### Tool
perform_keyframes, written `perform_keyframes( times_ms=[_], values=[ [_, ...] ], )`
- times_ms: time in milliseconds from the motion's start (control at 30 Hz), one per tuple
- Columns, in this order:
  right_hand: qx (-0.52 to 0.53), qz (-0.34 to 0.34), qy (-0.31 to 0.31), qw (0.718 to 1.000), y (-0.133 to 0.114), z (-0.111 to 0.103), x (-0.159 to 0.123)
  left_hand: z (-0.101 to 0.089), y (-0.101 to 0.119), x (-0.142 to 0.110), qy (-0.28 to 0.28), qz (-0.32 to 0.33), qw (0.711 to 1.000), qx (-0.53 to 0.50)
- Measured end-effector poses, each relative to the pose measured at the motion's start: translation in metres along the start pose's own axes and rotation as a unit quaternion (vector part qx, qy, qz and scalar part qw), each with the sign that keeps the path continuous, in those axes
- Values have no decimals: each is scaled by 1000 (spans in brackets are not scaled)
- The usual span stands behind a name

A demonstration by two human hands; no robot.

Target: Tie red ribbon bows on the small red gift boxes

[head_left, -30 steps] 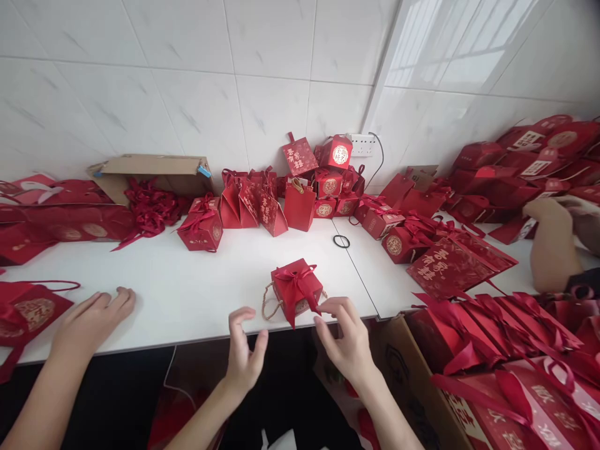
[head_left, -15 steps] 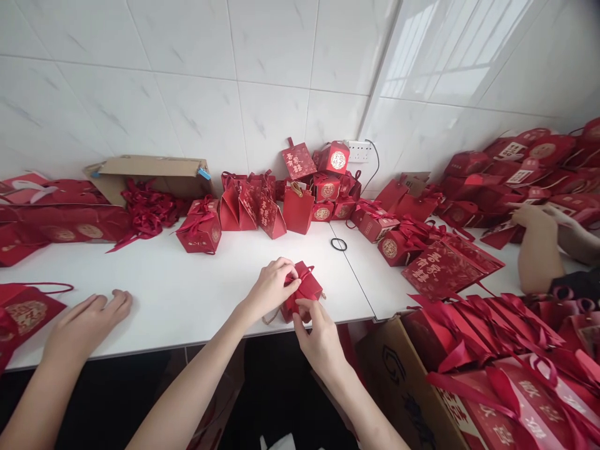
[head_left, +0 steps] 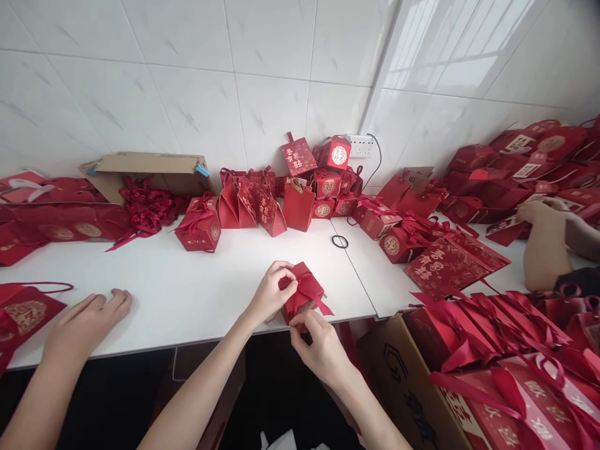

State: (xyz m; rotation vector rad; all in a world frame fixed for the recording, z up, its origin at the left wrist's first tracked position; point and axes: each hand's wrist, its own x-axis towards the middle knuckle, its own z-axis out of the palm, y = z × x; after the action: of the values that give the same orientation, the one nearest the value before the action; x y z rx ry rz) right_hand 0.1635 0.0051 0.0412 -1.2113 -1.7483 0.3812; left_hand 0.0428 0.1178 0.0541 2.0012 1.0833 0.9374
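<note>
A small red gift box (head_left: pixel 298 271) sits near the front edge of the white table. A dark red ribbon (head_left: pixel 309 289) is looped over its top, and one tail hangs to the right. My left hand (head_left: pixel 270 292) pinches the ribbon at the box's upper left. Just in front of the box, my right hand (head_left: pixel 322 347) has thumb and forefinger closed on what looks like a ribbon end, partly hidden by the fingers. A bit of cord handle shows at the box's side.
Red gift boxes (head_left: pixel 199 228) and bags line the wall. A black ring (head_left: pixel 340 241) lies on the table (head_left: pixel 187 300). At right stands a carton (head_left: pixel 398 369) of ribboned bags. A co-worker's hand (head_left: pixel 94 319) rests at left; another person's hands (head_left: pixel 546 219) work at right.
My right hand has moved down and toward me, off the box's top to its front edge. The ribbon now shows a loose tail on the right. My left hand stays pinched at the upper left.
</note>
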Motion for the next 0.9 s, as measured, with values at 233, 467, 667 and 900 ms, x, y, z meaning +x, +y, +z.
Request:
perform_keyframes(
  times_ms=[233, 467, 667, 900],
  values=[
    [-43, 199, 88, 975, 27, -26, 9, -3, -2, -3, -29, -1, 999, -28],
    [131, 269, 4, 954, 37, -24, 12, -2, -1, -2, -33, -16, 999, -33],
    [124, 290, 4, 949, 37, -37, 12, -2, 0, -2, -36, -21, 998, -41],
    [37, 118, 36, 992, 54, -47, 48, -4, -5, -9, 70, -11, 995, -66]
  ],
)
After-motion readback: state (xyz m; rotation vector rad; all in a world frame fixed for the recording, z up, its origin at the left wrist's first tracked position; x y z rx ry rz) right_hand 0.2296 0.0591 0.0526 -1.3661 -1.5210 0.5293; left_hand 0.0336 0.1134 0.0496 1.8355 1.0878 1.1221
